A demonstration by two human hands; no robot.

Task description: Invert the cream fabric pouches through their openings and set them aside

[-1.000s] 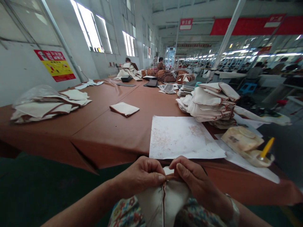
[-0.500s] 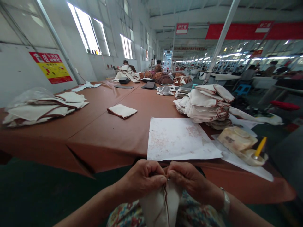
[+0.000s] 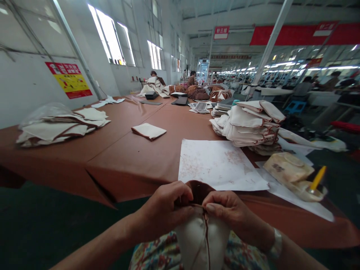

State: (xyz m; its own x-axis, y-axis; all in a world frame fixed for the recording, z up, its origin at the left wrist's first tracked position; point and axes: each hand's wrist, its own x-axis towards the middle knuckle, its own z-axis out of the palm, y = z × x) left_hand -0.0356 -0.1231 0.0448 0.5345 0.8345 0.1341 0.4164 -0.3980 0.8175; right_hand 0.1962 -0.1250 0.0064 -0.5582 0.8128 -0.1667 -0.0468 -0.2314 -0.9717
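Note:
Low in front of me, above my lap, a cream fabric piece [image 3: 194, 240] hangs with a brown seam running down its middle. It looks like part of a bag, and a brown inner side shows at its top edge. My left hand [image 3: 171, 206] is closed on the top edge, thumb in front and fingers curled behind. Just to the right of the seam, my right hand [image 3: 222, 208] pinches the same edge between thumb and forefinger. The two hands are close together but apart. The lower end of the piece runs out of view.
A brown-covered table [image 3: 118, 165] lies ahead, bearing a white paper sheet [image 3: 216, 165] with brown crumbs. Stacked cream pieces [image 3: 247, 123] stand right, others [image 3: 62, 127] left, and a single folded one [image 3: 149, 131] between. A yellow-handled tool [image 3: 319, 178] leans in a plastic container [image 3: 289, 168].
My hands have spread slightly apart and the piece's top has opened, showing its brown inner side. The whole view has shifted a little, so the table things appear farther right.

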